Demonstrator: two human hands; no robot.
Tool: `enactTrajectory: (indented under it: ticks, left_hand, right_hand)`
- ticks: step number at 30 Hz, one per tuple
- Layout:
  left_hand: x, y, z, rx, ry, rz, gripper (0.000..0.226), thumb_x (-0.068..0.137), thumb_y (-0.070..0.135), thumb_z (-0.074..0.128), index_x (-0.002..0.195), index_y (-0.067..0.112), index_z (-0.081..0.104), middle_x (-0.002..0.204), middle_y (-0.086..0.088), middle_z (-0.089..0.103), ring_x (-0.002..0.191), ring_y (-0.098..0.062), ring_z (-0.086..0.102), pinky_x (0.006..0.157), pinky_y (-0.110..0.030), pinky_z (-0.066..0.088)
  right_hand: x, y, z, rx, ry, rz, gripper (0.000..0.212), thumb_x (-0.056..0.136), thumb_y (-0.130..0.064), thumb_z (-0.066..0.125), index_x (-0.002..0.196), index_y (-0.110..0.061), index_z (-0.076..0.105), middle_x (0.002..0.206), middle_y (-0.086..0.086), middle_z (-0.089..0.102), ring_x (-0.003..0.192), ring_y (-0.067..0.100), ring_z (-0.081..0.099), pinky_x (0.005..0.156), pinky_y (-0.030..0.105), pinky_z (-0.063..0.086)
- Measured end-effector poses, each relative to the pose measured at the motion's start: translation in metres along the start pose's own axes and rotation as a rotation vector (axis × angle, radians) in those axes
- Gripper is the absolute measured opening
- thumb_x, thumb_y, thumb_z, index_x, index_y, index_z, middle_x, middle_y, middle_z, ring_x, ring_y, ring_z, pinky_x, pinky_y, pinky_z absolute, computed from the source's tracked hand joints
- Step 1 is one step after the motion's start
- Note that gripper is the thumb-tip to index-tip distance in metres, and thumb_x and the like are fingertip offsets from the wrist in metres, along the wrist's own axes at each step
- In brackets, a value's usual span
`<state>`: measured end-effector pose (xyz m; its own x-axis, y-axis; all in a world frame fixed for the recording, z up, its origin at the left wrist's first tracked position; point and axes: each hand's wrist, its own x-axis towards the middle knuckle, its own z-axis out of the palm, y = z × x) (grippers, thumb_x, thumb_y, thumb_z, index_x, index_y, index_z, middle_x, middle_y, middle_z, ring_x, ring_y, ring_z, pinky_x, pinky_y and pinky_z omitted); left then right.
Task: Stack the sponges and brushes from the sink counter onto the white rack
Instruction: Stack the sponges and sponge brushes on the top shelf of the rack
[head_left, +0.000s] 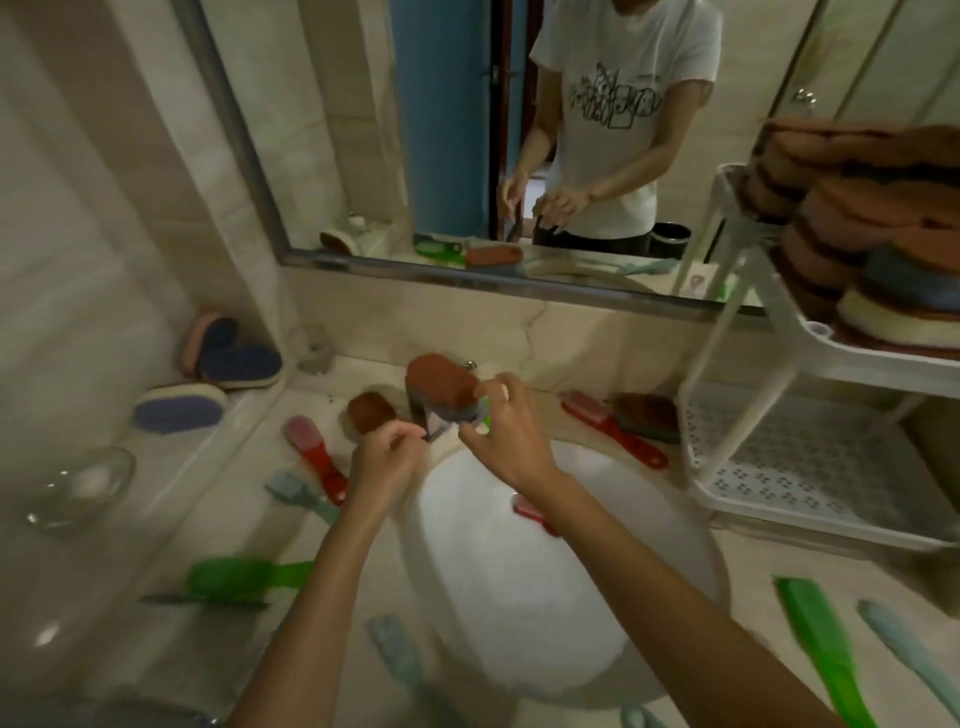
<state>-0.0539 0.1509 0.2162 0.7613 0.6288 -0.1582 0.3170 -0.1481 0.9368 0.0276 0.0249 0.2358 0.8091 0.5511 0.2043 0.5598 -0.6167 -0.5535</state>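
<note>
Brown sponge (440, 382), white rack (810, 358)

home bathroom, white sink (691, 561), wall mirror (363, 130), tiled walls

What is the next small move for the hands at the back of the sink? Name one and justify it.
Probably carry the brown-topped sponge right to the white rack. Both the left hand and right hand are at it behind the basin, and similar sponges are already piled on the rack's top shelf.
</note>
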Motion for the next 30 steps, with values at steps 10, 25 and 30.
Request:
enactTrajectory:
  ticks: [10,25,30]
  left_hand:
    - [0.103,-0.064,-0.049,0.166,-0.066,-0.281,0.022,0.090,0.015,0.049,0.071,0.006,0.054,0.092,-0.030,0.058,0.090,-0.039,0.061,0.077,-0.040,0.047]
    - [0.182,-0.111,-0.015,-0.284,0.034,-0.682,0.075,0.080,0.020,0.069,0.141,0.004,0.030,0.141,-0.015,0.042,0.127,-0.029,0.044,0.106,-0.037,0.039]
    - [0.175,-0.098,-0.019,-0.373,0.102,-0.639,0.051,0.080,0.016,0.067,0.124,-0.004,0.050,0.098,-0.013,0.064,0.055,-0.009,0.059,0.046,-0.019,0.047]
  right_hand:
    - [0.071,-0.023,0.056,-0.291,-0.182,0.231,0.067,0.083,-0.033,0.061,0.136,-0.007,0.031,0.138,0.018,0.038,0.130,0.036,0.032,0.111,0.044,0.027]
    - [0.074,-0.012,0.068,-0.242,-0.132,0.285,0.060,0.079,-0.030,0.065,0.127,-0.008,0.037,0.126,0.015,0.044,0.113,0.031,0.045,0.095,0.042,0.045]
    - [0.073,-0.010,0.068,-0.211,-0.104,0.295,0.055,0.078,-0.026,0.066,0.123,-0.008,0.040,0.124,0.014,0.045,0.111,0.030,0.045,0.089,0.036,0.046]
